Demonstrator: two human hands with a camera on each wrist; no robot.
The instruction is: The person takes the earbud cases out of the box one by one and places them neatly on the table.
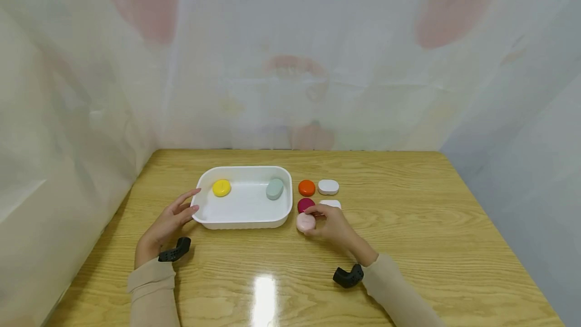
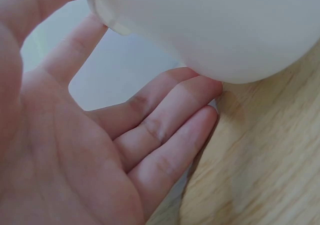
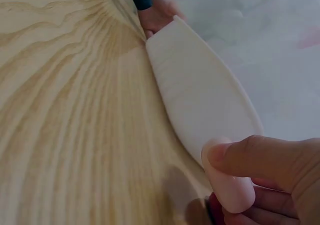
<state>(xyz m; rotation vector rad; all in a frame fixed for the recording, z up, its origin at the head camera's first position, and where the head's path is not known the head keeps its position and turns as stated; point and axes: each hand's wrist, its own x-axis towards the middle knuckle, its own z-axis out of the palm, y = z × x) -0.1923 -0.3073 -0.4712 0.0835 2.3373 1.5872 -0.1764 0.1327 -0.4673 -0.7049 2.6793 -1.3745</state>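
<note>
A white oblong tray stands on the table, with a yellow rounded disc at its left and a pale green one at its right. At the tray's left end my left hand holds the rim with thumb and forefinger. Its other fingers bend in by the lower wall. Beside the tray's right side, my right hand pinches a pale pink rounded disc between thumb and fingers. A dark pink disc lies just behind it, partly covered by the fingers.
Behind the right hand are an orange disc and a white oblong piece. Another white piece is partly hidden by that hand. Pale printed sheeting rises at the back and sides of the wooden table.
</note>
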